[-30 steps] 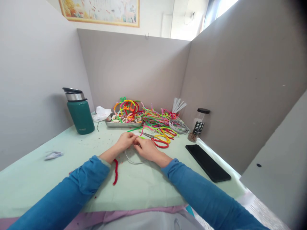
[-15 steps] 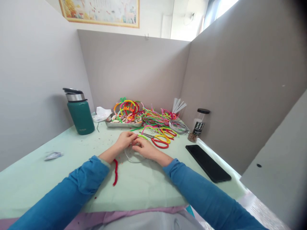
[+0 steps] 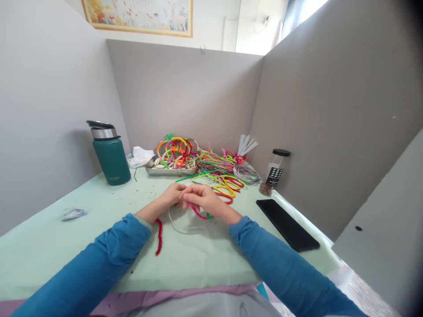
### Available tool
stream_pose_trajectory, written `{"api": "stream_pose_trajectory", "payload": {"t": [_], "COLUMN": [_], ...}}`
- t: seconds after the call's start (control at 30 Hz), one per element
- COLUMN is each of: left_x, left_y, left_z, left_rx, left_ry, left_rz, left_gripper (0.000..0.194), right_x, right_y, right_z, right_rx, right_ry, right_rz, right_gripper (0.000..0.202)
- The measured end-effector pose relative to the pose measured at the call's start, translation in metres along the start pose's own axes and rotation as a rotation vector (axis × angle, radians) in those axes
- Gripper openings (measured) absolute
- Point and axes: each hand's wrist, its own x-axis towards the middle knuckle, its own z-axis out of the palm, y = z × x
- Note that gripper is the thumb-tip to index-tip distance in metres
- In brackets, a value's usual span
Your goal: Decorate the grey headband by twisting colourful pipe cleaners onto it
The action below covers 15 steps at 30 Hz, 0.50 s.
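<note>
Pink strip point(image 3: 195, 212): shows on the near side of the right hand point(image 3: 202, 197), at about four o'clock from the meeting fingertips, twelve being the back partition point(image 3: 185, 88); half a second ago, pink curved up beyond the hands at one o'clock.
Green tip point(image 3: 209, 216): at the strip's outer end, just beside the right wrist.
Right hand: fingers bent, fingertips meeting the left hand point(image 3: 171, 196); the strip emerges beneath them, but whether they grip it I cannot tell.
Left hand: fingers curled inward, touching the right; what they pinch, if anything, is hidden.
Pale wire point(image 3: 176, 228): bows out from under the hands towards six o'clock, over the desk point(image 3: 185, 264).
Red piece point(image 3: 159, 240): on the desk at seven o'clock, near the left sleeve point(image 3: 115, 246).
Scissors point(image 3: 227, 194): red and yellow loops just beside the right hand, between two and three o'clock, blades mostly covered by it.
Metal tray point(image 3: 170, 172): twelve o'clock, bearing small mixed pieces and colourful bent hoops point(image 3: 176, 147).
Fuzzy strips point(image 3: 218, 162): a tangled heap at one o'clock.
Wire coil point(image 3: 247, 175): two o'clock, beside the heap.
Clear jar point(image 3: 272, 174): black-lidded, upright, between two and three.
Black phone point(image 3: 287, 224): flat, between three and four.
Green bottle point(image 3: 111, 160): upright at ten o'clock.
</note>
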Motion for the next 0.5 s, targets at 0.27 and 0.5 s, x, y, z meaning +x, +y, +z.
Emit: {"api": "stream_pose_trajectory", "payload": {"t": [0.27, 0.5], "left_x": [-0.005, -0.001], "left_y": [0.006, 0.002], "left_z": [0.007, 0.008], "left_rx": [-0.046, -0.035], "left_ry": [-0.09, -0.046], "left_rz": [-0.009, -0.026], "left_gripper": [0.036, 0.042], "right_x": [0.007, 0.009], "right_y": [0.006, 0.036], "right_z": [-0.028, -0.02], "right_rx": [0.251, -0.526], "right_ry": [0.32, 0.388], "right_rz": [-0.07, -0.035], "right_gripper": [0.027, 0.012]}}
